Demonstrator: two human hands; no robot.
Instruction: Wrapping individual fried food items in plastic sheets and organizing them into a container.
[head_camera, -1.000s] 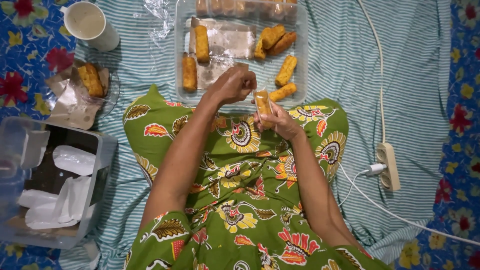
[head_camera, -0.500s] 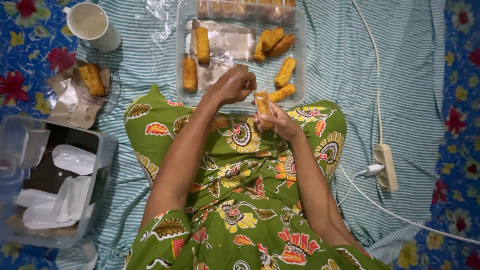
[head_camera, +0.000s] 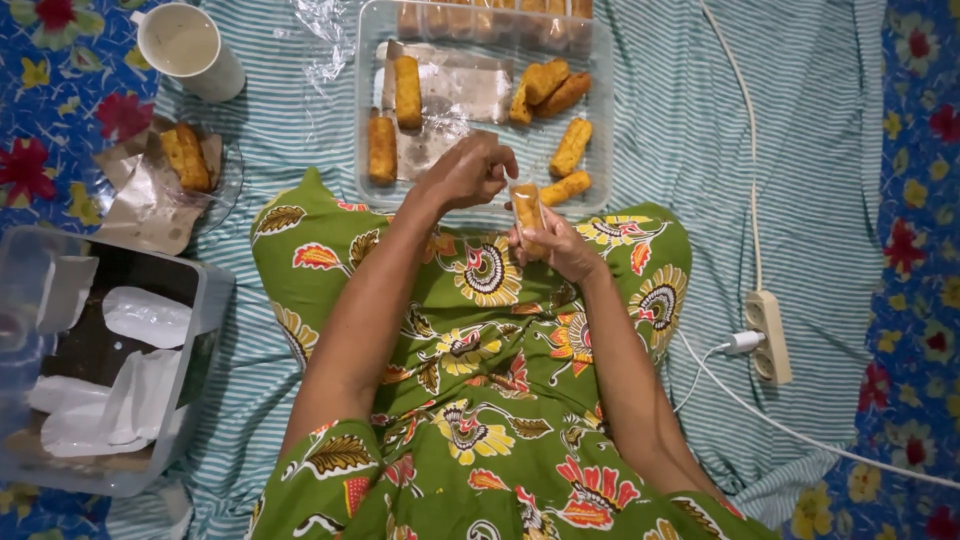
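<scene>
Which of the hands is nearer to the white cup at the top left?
Left. The left hand hovers at the clear tray's near edge, on the side toward the white cup. The right hand holds a fried roll farther right, over the lap.

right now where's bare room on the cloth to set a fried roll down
Bare striped cloth lies between the clear tray and the white cord, and right of the cord above the power strip. It is crowded left: cup, glass plate, plastic bin. Both hands, left and right, block the tray's near edge.

striped cloth (head_camera: 820, 120) | holds: clear tray (head_camera: 365, 120), cup (head_camera: 190, 50), glass dish (head_camera: 225, 185), power strip (head_camera: 770, 335), possibly plastic bin (head_camera: 205, 330)
</scene>
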